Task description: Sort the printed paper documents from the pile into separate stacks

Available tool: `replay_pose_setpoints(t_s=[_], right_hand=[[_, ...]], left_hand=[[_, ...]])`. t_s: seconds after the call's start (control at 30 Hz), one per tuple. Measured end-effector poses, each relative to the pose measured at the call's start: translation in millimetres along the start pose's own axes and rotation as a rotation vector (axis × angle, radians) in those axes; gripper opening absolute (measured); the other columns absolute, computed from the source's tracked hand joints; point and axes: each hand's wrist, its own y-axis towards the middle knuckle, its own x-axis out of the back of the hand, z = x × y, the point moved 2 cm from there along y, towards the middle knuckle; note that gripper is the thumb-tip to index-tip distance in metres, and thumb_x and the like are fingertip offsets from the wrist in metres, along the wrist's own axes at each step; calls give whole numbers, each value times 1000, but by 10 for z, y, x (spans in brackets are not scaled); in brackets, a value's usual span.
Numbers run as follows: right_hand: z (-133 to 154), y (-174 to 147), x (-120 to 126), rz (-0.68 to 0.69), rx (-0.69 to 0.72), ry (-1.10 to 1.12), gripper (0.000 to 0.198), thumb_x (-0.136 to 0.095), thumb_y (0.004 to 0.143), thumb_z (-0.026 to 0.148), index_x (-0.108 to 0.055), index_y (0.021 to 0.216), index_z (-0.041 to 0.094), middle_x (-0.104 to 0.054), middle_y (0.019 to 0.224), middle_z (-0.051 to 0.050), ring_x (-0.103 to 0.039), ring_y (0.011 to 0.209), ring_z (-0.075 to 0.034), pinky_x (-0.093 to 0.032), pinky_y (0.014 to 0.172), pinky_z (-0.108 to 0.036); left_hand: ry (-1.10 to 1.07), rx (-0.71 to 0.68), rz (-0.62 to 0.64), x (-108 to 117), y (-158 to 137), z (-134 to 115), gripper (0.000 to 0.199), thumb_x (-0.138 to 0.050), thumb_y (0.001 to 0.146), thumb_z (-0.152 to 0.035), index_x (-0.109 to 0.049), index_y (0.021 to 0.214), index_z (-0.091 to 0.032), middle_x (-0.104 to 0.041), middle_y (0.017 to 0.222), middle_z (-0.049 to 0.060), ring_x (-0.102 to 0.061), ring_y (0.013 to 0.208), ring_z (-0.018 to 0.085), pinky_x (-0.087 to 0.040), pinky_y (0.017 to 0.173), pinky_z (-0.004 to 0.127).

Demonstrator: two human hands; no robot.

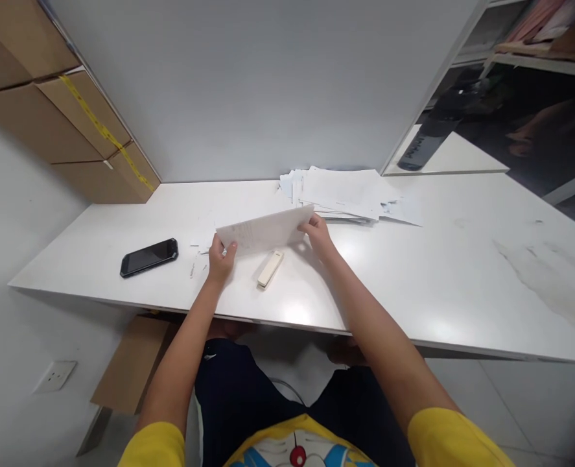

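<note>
Paper (pixel 262 232) was held just above the white table (pixel 413 292), between the paper stack (pixel 340 191) at the back and the cream stapler (pixel 270 270) in front. The left hand (pixel 222 259) was closed in a pinch on the left end, thumb toward the wearer. The right hand (pixel 317 235) pinched the right end near its upper corner. No other object was visible in either grip.

Correct handling, as judged from this position, called for light, equal tension at both ends. The upper edge sloped up to the right; levelling it before easing either pinch would have aided alignment. Clearance from the stapler was advisable to prevent creasing.

The fingers behind the paper were hidden. Whether it was 1 sheet, several or a fold could not be told, and its print was too faint to read. The small scraps (pixel 192 269) between the left hand and the phone (pixel 149 258) were too small to identify.
</note>
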Motion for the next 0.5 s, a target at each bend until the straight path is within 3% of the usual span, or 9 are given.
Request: replay_pose_setpoints(t_s=[0.13, 0.27, 0.4, 0.5], right_hand=[[-60, 19, 7, -32, -2, 71, 13, -54, 57, 27, -58, 68, 22, -55, 69, 2, -47, 71, -17, -40, 68, -30], [-74, 39, 9, -49, -55, 55, 14, -56, 55, 25, -60, 68, 21, -58, 69, 2, -50, 72, -17, -41, 70, -31], [25, 41, 18, -65, 18, 63, 11, -56, 59, 25, -60, 68, 21, -59, 70, 2, -51, 75, -17, -43, 73, -32], [65, 50, 22, -62, 13, 28, 13, -57, 59, 25, -61, 71, 20, -59, 72, 2, -52, 76, -18, -43, 73, -32]], left_hand=[[11, 15, -22, 2, -17, 28, 35, -64, 83, -50, -56, 101, -21, -64, 93, 5, -64, 94, 22, -51, 87, 35], [58, 51, 123, -18, -18, 10, 42, -65, 83, -52, -57, 107, -19, -66, 96, 8, -64, 99, 25, -51, 88, 37], [167, 10, 341, -51, 23, -84, 36, -63, 85, -49, -61, 104, -19, -67, 103, 9, -64, 100, 25, -53, 85, 36], [189, -12, 339, -64, 69, -97, 31, -62, 84, -47, -61, 100, -20, -68, 101, 8, -66, 97, 25, -54, 83, 37]])
